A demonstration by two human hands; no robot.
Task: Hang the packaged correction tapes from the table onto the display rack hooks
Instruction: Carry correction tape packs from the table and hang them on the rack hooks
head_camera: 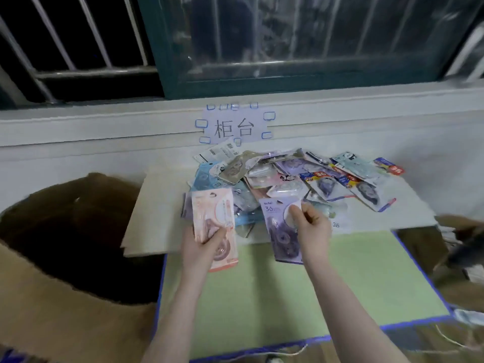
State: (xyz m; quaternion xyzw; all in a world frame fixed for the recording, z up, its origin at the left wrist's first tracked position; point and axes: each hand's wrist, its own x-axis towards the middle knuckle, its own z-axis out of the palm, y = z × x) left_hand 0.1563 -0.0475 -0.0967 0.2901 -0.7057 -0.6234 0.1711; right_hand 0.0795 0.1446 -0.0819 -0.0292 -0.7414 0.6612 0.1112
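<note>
Left hand: reaching forward with forearm extended, gripping a pink package by its lower half, thumb lying across the front; a second, purple-edged pack is showing just behind it
Right hand: reaching forward, fingers curling round the right edge of a purple package, holding it roughly upright
Pile of packaged correction tapes: lying heaped and overlapping on a white board, just beyond both hands
Table: green surface with blue edging, sitting under both forearms
Paper sign: hanging taped to the wall behind the pile
Cardboard box: standing open at the left, beside the table
</note>
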